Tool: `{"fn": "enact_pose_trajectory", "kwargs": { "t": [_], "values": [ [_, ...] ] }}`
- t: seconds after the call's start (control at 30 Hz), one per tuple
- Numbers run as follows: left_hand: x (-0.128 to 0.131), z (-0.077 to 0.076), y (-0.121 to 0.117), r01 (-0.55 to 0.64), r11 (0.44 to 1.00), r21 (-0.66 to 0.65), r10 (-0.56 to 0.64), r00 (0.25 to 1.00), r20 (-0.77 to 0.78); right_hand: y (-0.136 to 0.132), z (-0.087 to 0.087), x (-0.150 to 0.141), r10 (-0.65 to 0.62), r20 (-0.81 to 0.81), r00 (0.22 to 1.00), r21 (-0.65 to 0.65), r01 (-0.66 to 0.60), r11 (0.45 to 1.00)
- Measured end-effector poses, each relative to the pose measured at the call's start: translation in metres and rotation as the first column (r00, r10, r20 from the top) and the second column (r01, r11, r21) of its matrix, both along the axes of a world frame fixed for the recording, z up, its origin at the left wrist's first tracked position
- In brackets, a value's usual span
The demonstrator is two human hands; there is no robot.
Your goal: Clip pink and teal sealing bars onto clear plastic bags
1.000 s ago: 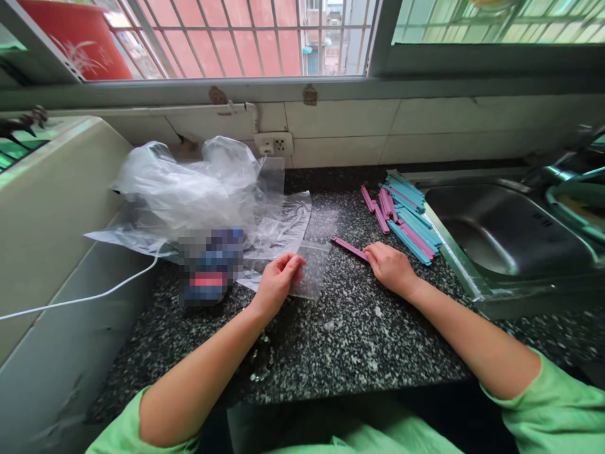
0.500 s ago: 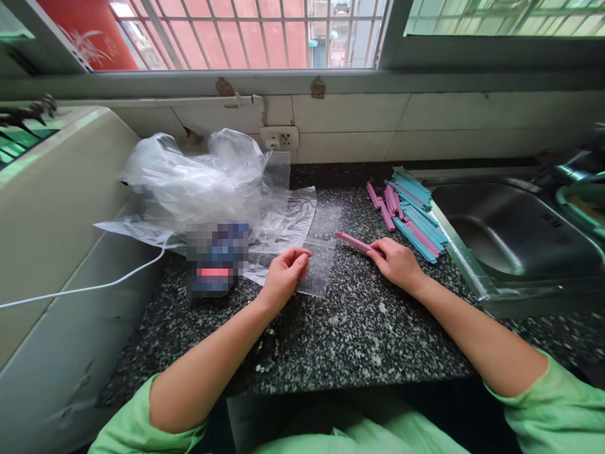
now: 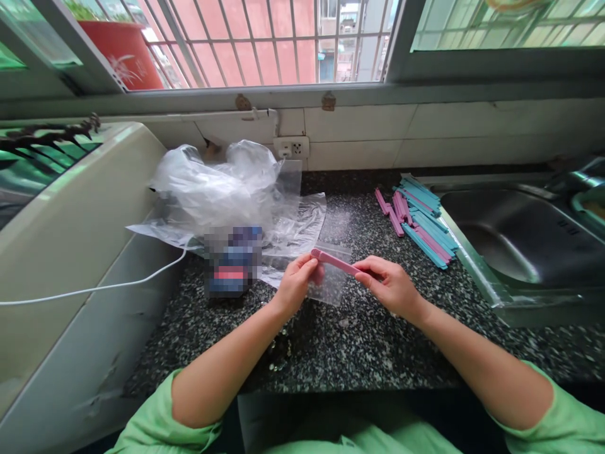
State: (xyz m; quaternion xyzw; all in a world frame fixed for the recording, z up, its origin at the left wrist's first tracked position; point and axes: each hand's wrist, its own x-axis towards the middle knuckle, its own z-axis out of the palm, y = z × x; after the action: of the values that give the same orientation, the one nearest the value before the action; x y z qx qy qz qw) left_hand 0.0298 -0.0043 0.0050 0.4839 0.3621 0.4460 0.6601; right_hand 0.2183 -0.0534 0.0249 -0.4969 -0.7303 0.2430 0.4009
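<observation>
A slim pink bag clip (image 3: 336, 262) is held slightly tilted above the counter, between my two hands. The fingers of my left hand (image 3: 299, 284) pinch its left end. My right hand (image 3: 390, 287) is closed round its right end, hiding that part. Just below and behind the clip lies a small clear zip bag (image 3: 331, 291), partly covered by my left hand. To the right, beside the sink, pink and blue clips of the same long shape lie in a loose pile (image 3: 425, 221).
Crumpled clear plastic bags (image 3: 212, 183) and a blurred-out dark item (image 3: 232, 261) lie on the left. A white cable (image 3: 118, 284) runs past them. The steel sink (image 3: 501, 302) borders the speckled counter (image 3: 378, 353) on the right. A wall socket (image 3: 292, 147) is behind.
My right hand has brought the pink clip from beside the pile toward my left hand. The left fingers, apart from it before, now grip its far end. The view has shifted slightly.
</observation>
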Motion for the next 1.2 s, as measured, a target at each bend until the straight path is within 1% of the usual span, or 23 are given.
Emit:
{"fn": "enact_pose_trajectory", "kwargs": {
  "t": [0.23, 0.3, 0.4, 0.57, 0.63, 0.7, 0.77, 0.83, 0.9, 0.97, 1.07, 1.2],
  "values": [
    [0.000, 0.006, -0.002, 0.063, 0.997, -0.051, -0.064, 0.998, -0.007, 0.004, -0.008, 0.016, -0.031, -0.009, 0.999, -0.135, 0.029, 0.990],
    [0.000, 0.006, -0.002, 0.088, 0.995, -0.056, -0.088, 0.996, -0.008, 0.004, -0.008, 0.017, -0.037, -0.011, 0.999, -0.148, 0.035, 0.988],
    [0.000, 0.006, -0.002, 0.108, 0.994, -0.027, -0.109, 0.994, -0.029, 0.004, -0.008, 0.016, -0.029, 0.002, 1.000, -0.149, 0.029, 0.988],
    [0.001, 0.006, -0.002, 0.093, 0.995, 0.023, -0.085, 0.968, -0.236, 0.001, -0.009, 0.013, -0.002, 0.022, 1.000, -0.170, 0.006, 0.985],
    [0.002, 0.005, 0.000, 0.063, 0.998, 0.028, -0.053, 0.960, -0.274, 0.001, -0.010, 0.014, -0.030, -0.020, 0.999, -0.173, 0.026, 0.984],
    [0.001, 0.003, 0.002, 0.015, 0.999, 0.028, -0.007, 0.964, -0.266, 0.001, -0.011, 0.017, -0.072, -0.078, 0.994, -0.177, 0.057, 0.983],
    [0.000, 0.001, 0.004, -0.023, 0.999, 0.026, 0.028, 0.970, -0.243, 0.001, -0.010, 0.020, -0.113, -0.100, 0.989, -0.137, 0.099, 0.986],
    [0.000, -0.001, 0.005, -0.032, 0.999, 0.026, 0.037, 0.973, -0.227, 0.002, -0.010, 0.022, -0.120, -0.046, 0.992, -0.038, 0.118, 0.992],
    [0.000, -0.001, 0.004, -0.027, 0.999, 0.024, 0.032, 0.975, -0.221, 0.003, -0.009, 0.021, -0.085, 0.064, 0.994, 0.074, 0.080, 0.994],
    [0.001, -0.001, 0.002, -0.011, 1.000, 0.013, 0.013, 0.975, -0.221, 0.002, -0.010, 0.019, -0.032, 0.179, 0.983, 0.145, 0.006, 0.989],
    [0.002, -0.001, 0.000, 0.013, 0.999, -0.039, -0.020, 0.981, -0.193, 0.001, -0.013, 0.016, -0.013, 0.276, 0.961, 0.202, -0.045, 0.978],
    [0.001, -0.005, 0.002, 0.049, 0.994, -0.100, -0.056, 0.996, -0.073, 0.001, -0.016, 0.017, -0.047, 0.297, 0.954, 0.227, -0.023, 0.974]
  ]
}}
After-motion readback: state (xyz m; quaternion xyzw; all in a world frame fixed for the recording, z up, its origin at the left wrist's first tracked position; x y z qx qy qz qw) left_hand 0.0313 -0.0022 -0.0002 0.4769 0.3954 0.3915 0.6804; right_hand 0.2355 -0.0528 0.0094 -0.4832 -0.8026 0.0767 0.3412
